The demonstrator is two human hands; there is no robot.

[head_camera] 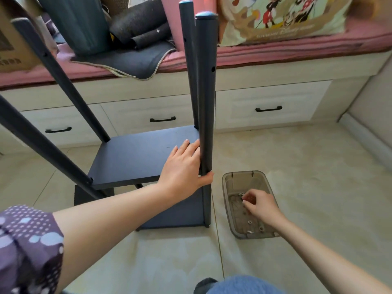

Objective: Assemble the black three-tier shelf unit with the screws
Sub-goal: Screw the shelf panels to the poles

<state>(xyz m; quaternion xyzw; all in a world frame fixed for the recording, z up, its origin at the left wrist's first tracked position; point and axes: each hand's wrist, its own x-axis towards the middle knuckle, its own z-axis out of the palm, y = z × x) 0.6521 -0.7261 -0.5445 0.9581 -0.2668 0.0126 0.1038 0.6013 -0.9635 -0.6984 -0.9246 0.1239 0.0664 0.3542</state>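
Tiled floor carries the shelf unit (146,158), upright. Left hand (186,166) grasps the near post (206,115), long axis vertical. Tray (228,187) lies at 4 o'clock from that grip; right hand (259,205), nearer, pinches among screws (249,222); contents unclear.

The shelf board (135,158) is looking matt black, like laminated wood. The pole (205,102) is showing smooth, faintly shiny metal. The tray (228,187) is looking like translucent smoky plastic, lying on glossy floor tiles (307,166).
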